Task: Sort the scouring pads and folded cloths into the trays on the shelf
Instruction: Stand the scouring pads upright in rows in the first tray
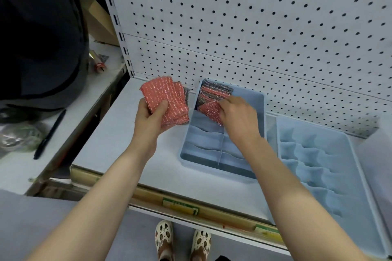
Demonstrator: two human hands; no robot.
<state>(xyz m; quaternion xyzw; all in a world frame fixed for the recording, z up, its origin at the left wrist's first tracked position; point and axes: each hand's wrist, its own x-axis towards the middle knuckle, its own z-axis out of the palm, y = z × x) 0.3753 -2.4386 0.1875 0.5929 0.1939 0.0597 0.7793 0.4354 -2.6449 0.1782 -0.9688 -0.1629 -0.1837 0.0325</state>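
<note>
Two pale blue divided trays sat on the white shelf (118, 144): the left tray (212, 150) and the right tray (331, 167), side by side. The left hand (151, 116) gripped a fanned stack of pads (167, 99), salmon-pink with glittery thread, a grey one behind; the exact count was unclear. The right hand (237, 112) pinched one pink pad (209, 109) at the left tray's far compartment, where more pink and grey pads (214, 91) already stood.

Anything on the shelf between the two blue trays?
No. In the head view only a narrow bare strip of white shelf separates the left tray from the right tray; the right forearm crosses its near end.
</note>
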